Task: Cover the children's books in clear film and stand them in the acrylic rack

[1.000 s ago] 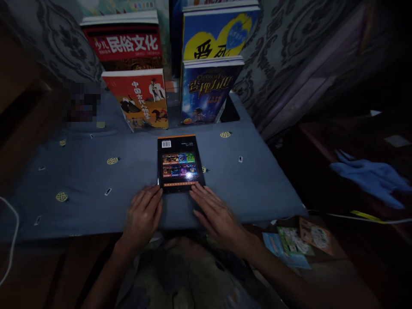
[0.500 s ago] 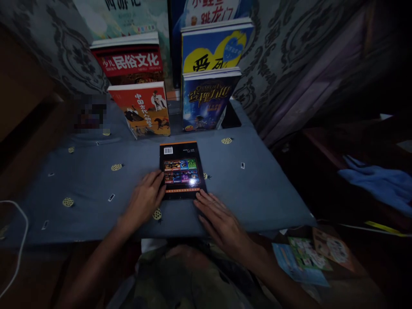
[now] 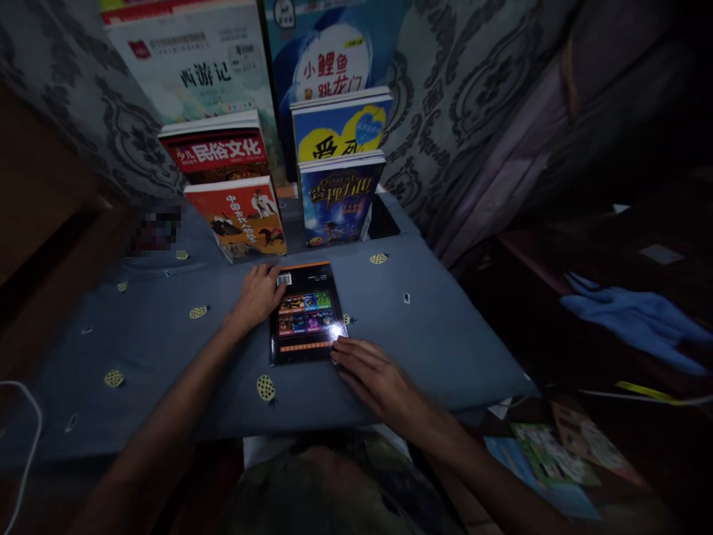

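A dark book (image 3: pixel 307 349) lies back cover up on the cloth-covered table, with a barcode near its top and two rows of small colourful pictures. At its upper left corner, the fingers of my left hand (image 3: pixel 257 297) are closed on the edge, partly over the barcode. My right hand (image 3: pixel 379 375) has its fingers pressed together at the lower right corner. The thumb's grip there is hard to make out. Light glares off the glossy cover close to the right fingertips.
Behind stand an orange-red book (image 3: pixel 237 219), a red book (image 3: pixel 220 152), a blue book (image 3: pixel 337 200), a blue-and-yellow book (image 3: pixel 339 126) and taller ones. A black flat object (image 3: pixel 384 219) lies beside them. Blue cloth (image 3: pixel 629 316) and booklets (image 3: pixel 551 449) are off to the right.
My left hand has slid up the book's left side to its upper corner. The book has turned slightly. My right hand stays at the lower right corner; the camera view has tilted up.
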Motion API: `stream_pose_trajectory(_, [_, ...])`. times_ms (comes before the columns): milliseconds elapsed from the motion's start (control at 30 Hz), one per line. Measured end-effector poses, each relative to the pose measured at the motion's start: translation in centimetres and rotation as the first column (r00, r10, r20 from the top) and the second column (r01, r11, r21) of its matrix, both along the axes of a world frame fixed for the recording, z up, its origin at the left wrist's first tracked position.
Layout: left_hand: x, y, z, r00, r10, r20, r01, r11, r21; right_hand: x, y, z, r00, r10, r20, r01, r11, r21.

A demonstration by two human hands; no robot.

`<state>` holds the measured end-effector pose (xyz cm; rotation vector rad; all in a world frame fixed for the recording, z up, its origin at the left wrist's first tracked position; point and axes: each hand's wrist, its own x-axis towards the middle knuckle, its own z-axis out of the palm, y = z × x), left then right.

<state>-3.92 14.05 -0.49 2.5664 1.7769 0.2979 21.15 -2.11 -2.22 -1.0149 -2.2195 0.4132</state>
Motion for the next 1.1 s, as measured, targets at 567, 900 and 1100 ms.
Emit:
stream_pose_trajectory(567, [-0.6, 1.0, 1.2, -0.034, 0.624, 0.781, 0.309, 0.750, -0.585, 0.4, 2.0, -1.4, 0.997, 0.019, -0.078, -0.017, 0.999, 0.033])
stream_pose_trajectory(900, [0.7, -1.7, 9.1, -0.008, 0.175, 0.985, 0.454, 0.878, -0.152, -0.1, 8.0, 0.6, 0.921, -0.215, -0.323, 0.176, 0.973, -0.146])
stream_pose_trajectory(1100, [-1.8, -3.0, 11.1, 0.350, -0.227, 0.909, 0.513, 0.858, 0.017, 0.1, 13.3, 1.9, 0.855, -0.165, -0.492, 0.161, 0.986, -0.050])
